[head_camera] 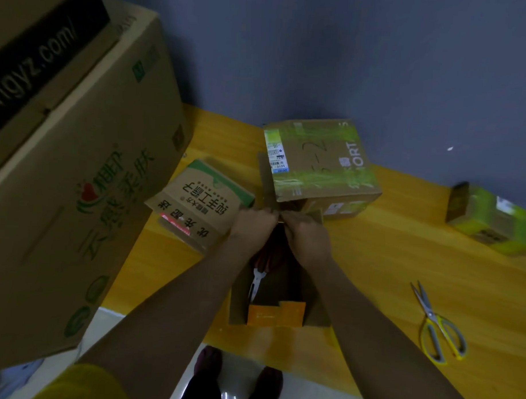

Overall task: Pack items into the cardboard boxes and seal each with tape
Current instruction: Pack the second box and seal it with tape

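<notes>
grip: both hands meet at the far edge of the open box (282, 289). left hand (252, 226) and right hand (308, 235) have fingers curled in and pinching something small right at that far rim. Cannot tell whether it is a flap edge or a tape end; too dark and blurred.
head view, box position: open box sits on the yellow table (388, 248), near its front edge, directly in front of the person, between the forearms.
box axis: long axis runs away from the person, near end at the table edge, far end touching or just short of the taped box (319, 162). Opening faces up.
contents: dark reddish item (267, 259) deep inside, plus a white tool-like item (256, 281) lying along the left inner wall, long axis same as the box. An orange panel (277, 314) stands at the near end.
flaps: side flaps look upright, not folded down. Judgement: contents in, closing not yet done.
risk 1: far flap has little room to swing, since the taped box crowds that end. It could jam or shove the neighbour.
risk 2: if it is tape being pinched, it could fold onto itself or go on crooked, as both hands are bunched at one spot.
risk 3: box is close to the table edge. A pull toward the body could drag it off.
other: small printed box (200, 203) just left of the hands; scissors (436, 327) well apart to the right; green-taped parcel (493, 219) at far right; large carton (72, 162) at left.
</notes>
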Demonstrator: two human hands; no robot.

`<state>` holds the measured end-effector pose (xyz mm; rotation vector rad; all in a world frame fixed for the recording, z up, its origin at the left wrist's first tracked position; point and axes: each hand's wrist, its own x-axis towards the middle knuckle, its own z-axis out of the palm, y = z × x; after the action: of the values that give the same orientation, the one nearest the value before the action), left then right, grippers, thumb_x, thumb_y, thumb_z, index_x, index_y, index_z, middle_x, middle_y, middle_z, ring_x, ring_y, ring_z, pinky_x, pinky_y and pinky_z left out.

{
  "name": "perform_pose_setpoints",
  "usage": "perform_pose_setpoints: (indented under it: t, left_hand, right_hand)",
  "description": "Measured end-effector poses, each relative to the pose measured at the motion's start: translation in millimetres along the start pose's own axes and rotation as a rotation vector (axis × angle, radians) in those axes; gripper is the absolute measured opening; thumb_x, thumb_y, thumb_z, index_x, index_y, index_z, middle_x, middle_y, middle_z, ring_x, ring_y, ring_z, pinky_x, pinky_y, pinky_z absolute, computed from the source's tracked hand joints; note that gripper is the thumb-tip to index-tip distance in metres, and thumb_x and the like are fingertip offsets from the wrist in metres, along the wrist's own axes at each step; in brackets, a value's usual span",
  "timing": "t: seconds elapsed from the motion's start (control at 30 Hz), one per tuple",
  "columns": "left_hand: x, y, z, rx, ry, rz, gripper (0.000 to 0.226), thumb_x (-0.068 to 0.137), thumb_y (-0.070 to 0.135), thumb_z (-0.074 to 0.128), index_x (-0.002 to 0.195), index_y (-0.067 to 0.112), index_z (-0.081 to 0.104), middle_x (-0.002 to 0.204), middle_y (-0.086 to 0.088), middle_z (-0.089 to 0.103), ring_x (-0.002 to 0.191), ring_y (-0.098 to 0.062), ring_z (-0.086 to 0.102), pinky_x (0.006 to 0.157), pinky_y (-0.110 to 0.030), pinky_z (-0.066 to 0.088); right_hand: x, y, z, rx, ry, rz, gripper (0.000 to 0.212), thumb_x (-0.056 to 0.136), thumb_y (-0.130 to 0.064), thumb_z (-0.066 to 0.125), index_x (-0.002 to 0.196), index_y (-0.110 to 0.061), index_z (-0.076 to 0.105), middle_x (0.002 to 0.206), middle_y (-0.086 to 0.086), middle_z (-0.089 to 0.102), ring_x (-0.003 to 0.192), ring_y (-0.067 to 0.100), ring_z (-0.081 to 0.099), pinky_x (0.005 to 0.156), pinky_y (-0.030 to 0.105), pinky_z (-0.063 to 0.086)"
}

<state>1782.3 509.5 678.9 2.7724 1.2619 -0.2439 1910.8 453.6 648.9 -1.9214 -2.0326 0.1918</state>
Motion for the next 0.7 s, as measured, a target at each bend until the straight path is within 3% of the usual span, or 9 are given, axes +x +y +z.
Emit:
perform_pose_setpoints:
  t: [0.17,0.4,0.5,0.6,0.63,0.7]
  left_hand:
    - [4,-9,8,0.003,0.074,0.037,0.027,0.100,0.020,0.040,0.122,0.019,0.055,0.103,-0.004,0.067,0.088,-0.022,0.067,0.061,-0.027,0.035]
    - [6,-10,7,-0.029,0.062,0.016,0.030,0.100,0.023,0.039,0.125,0.021,0.054,0.104,-0.004,0.068,0.090,-0.023,0.066,0.065,-0.028,0.035]
    - [3,-7,8,-0.003,0.035,0.020,0.032,0.101,0.025,0.040,0.131,0.017,0.047,0.116,-0.004,0.063,0.096,-0.024,0.065,0.066,-0.029,0.039]
    - [-1,-8,11,-0.157,-0.069,-0.023,0.054,0.099,0.038,0.044,0.144,0.011,0.030,0.130,-0.011,0.056,0.109,-0.028,0.059,0.087,-0.037,0.045]
    - [-4,-8,10,-0.274,-0.122,-0.048,0.066,0.098,0.037,0.047,0.149,0.007,0.018,0.141,-0.016,0.046,0.122,-0.030,0.051,0.100,-0.042,0.040]
    - [-17,-9,5,-0.452,-0.148,-0.059,0.080,0.098,0.028,0.051,0.152,0.004,-0.003,0.159,-0.017,0.012,0.145,-0.029,0.017,0.118,-0.041,0.014]
  right_hand:
    - [5,7,1,-0.072,0.016,-0.097,0.026,0.072,-0.007,0.062,0.095,-0.007,0.074,0.090,0.009,0.075,0.074,0.023,0.072,0.048,0.026,0.054]
    - [4,12,5,-0.132,-0.052,-0.148,0.040,0.059,-0.001,0.087,0.096,-0.006,0.074,0.094,0.009,0.075,0.081,0.022,0.073,0.052,0.026,0.056]
    - [6,5,-1,-0.157,-0.110,-0.085,0.035,0.071,-0.003,0.079,0.105,-0.008,0.071,0.102,0.008,0.073,0.088,0.022,0.072,0.057,0.027,0.054]
    - [0,0,-12,0.067,-0.175,0.047,0.047,0.090,-0.001,0.054,0.136,-0.007,0.051,0.136,0.013,0.056,0.120,0.027,0.056,0.089,0.035,0.049]
    - [-6,-3,-20,0.163,-0.154,0.105,0.053,0.091,0.001,0.052,0.143,-0.006,0.043,0.143,0.013,0.049,0.127,0.027,0.051,0.097,0.033,0.044]
    - [-26,-11,-36,0.290,-0.073,0.195,0.057,0.092,0.003,0.051,0.147,-0.006,0.036,0.148,0.013,0.043,0.133,0.026,0.045,0.102,0.023,0.036]
